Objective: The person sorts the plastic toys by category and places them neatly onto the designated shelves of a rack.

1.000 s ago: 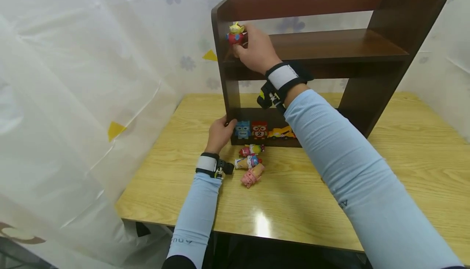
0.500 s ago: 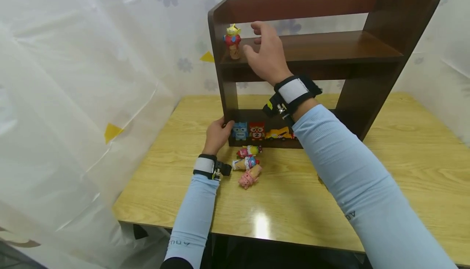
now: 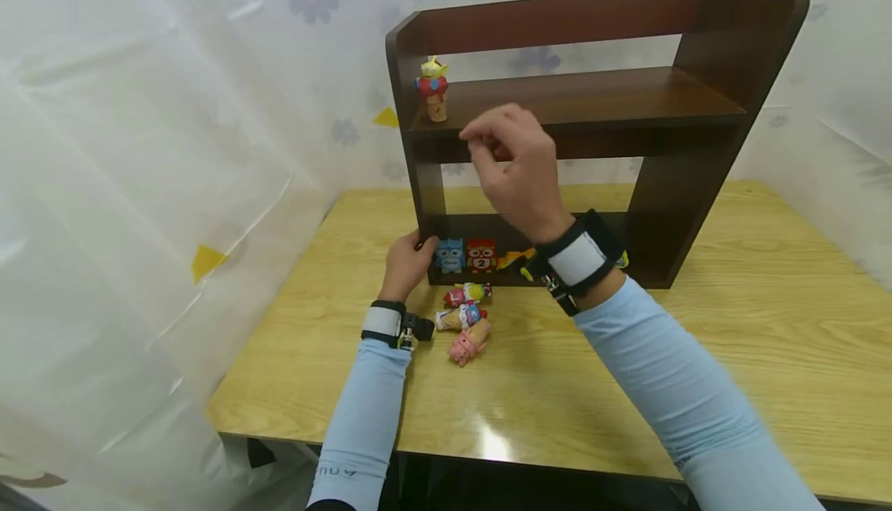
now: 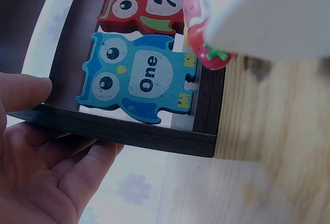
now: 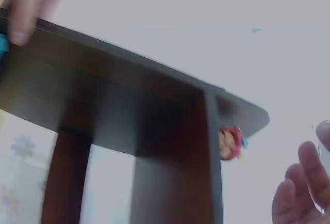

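Observation:
My left hand (image 3: 407, 265) grips the left side panel of a dark brown wooden shelf (image 3: 578, 101); in the left wrist view its thumb lies inside the panel and its fingers (image 4: 85, 175) outside. My right hand (image 3: 519, 166) hangs in the air before the middle board, fingers loosely bent, holding nothing. A toy figure (image 3: 433, 89) with a yellow head, red body and cone-like base stands upright at the left end of that board. Beside my left hand, on the bottom board, are a blue owl piece (image 4: 136, 77) marked "One" and a red owl piece (image 3: 482, 255) marked "2".
Three cone-shaped toy figures lie on the wooden table (image 3: 334, 395) before the shelf: one pink and yellow (image 3: 468, 294), one blue and white (image 3: 461, 317), one pink (image 3: 469, 342). My right forearm partly hides a yellow vehicle piece (image 3: 514, 258) on the bottom board.
My right hand has let go of the yellow-headed figure on the middle board and moved down and to the right, away from it. My left hand keeps its grip on the panel.

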### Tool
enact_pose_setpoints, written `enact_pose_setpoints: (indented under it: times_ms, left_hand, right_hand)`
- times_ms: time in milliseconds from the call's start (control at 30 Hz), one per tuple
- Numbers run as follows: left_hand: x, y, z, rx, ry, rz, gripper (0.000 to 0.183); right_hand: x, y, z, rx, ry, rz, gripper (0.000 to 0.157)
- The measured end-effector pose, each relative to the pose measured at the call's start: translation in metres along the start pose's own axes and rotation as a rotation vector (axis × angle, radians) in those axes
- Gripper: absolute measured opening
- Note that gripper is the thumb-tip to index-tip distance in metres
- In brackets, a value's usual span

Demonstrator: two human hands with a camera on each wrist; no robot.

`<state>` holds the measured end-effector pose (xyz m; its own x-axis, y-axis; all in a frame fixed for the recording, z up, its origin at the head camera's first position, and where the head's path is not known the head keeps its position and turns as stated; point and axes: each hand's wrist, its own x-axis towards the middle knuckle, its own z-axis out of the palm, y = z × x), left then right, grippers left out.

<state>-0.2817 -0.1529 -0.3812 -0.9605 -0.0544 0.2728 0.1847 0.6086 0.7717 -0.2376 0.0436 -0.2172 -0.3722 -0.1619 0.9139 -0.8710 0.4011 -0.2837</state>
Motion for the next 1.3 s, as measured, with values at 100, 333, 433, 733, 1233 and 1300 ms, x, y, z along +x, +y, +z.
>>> enact_pose_setpoints:
  times_ms: [100,333,433,733,1233,1300]
  left_hand:
    - [0.000,-0.002,0.000,0.004,0.004,0.007,0.037]
    - [0.000,-0.005,-0.002,0.008,0.007,0.020,0.035]
    - [-0.001,-0.005,-0.001,0.010,0.014,0.013,0.035]
    - [0.000,-0.003,-0.001,0.011,0.023,-0.001,0.036]
    - [0.001,-0.003,-0.002,-0.002,0.010,-0.007,0.040]
    - [0.000,-0.003,-0.002,-0.001,0.011,-0.004,0.039]
  right_hand:
    - [-0.033,-0.002,0.006,-0.004,-0.215,-0.052,0.015]
    - [-0.097,-0.002,0.024,-0.112,-0.757,-0.189,0.012]
    - [-0.112,-0.003,0.028,-0.174,-0.900,-0.224,0.016]
    - [-0.138,-0.006,0.029,-0.264,-1.136,-0.182,0.026]
    - [-0.155,-0.003,0.034,-0.321,-1.218,-0.170,0.037]
    - [-0.157,-0.002,0.034,-0.323,-1.213,-0.172,0.035]
